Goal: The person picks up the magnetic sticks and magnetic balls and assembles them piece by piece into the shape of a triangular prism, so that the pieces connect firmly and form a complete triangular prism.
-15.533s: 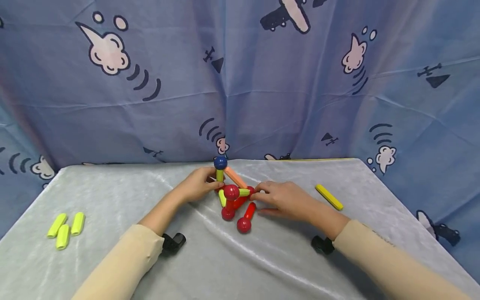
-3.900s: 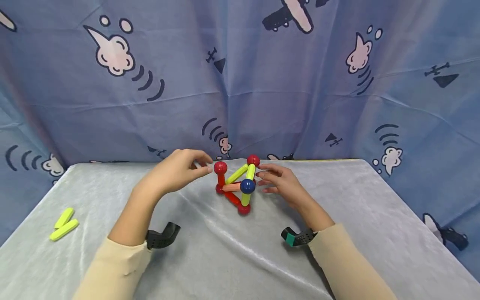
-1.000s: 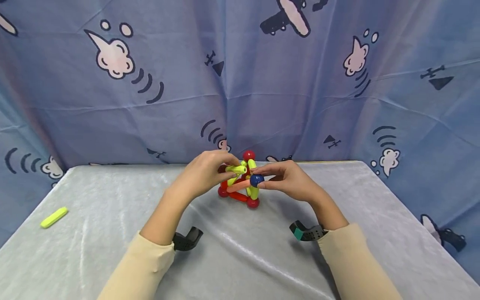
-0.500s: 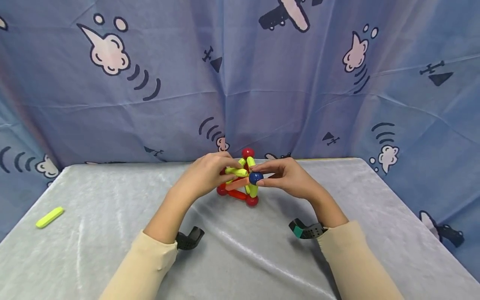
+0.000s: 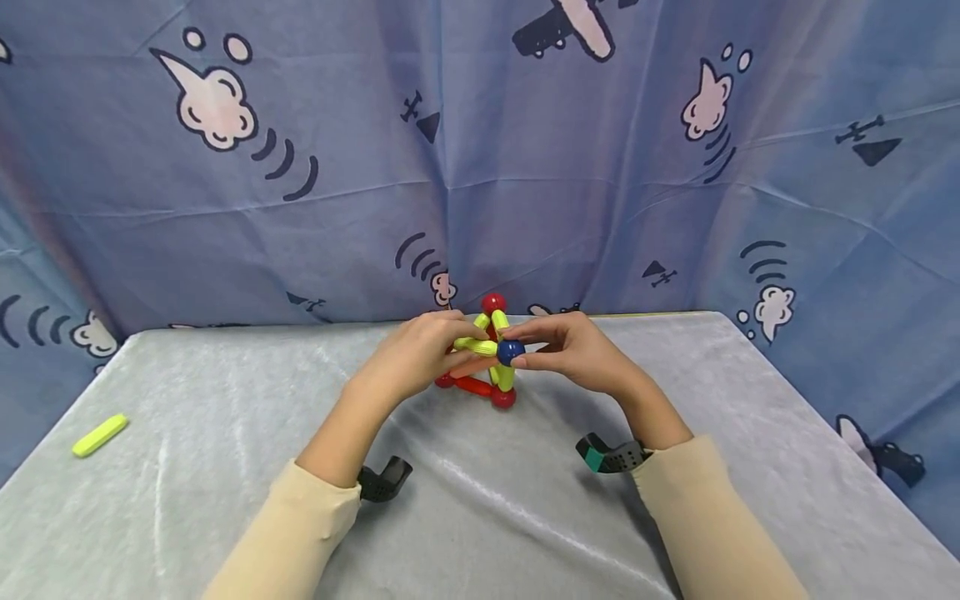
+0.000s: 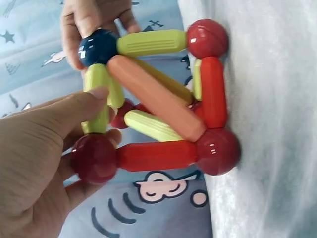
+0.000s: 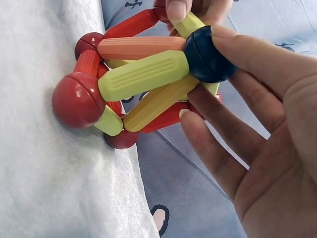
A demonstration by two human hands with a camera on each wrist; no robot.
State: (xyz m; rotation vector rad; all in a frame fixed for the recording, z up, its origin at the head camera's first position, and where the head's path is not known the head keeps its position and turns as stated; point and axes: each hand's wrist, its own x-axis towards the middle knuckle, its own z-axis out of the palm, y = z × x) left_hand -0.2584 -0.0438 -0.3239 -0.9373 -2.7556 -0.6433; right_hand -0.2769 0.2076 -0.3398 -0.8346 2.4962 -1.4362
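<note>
A frame of coloured rods and balls, a magnetic building set by its look, stands on the cloth between both hands. My left hand (image 5: 416, 354) pinches a yellow-green rod (image 6: 95, 77) between thumb and fingers. One end of that rod meets the dark blue ball (image 7: 208, 54); a red ball (image 6: 94, 158) sits at its other end, beside the left fingers. Thumb and fingers of my right hand (image 5: 588, 354) grip the blue ball. An orange rod (image 6: 156, 99), a yellow rod (image 7: 158, 101) and another yellow-green rod (image 7: 143, 74) also run to this ball. Red rods (image 6: 157, 155) join red balls at the base.
One loose yellow-green rod (image 5: 101, 435) lies on the grey cloth (image 5: 225, 400) at the left. Behind the table's back edge hangs a blue patterned curtain (image 5: 360, 150). A black strap mount (image 5: 384, 479) is on each wrist.
Within the last second the left hand's yellow-green rod has moved right, up to the blue ball. Since the oldest frame, two loose yellow-green rods and the yellow rod have left their table spots.
</note>
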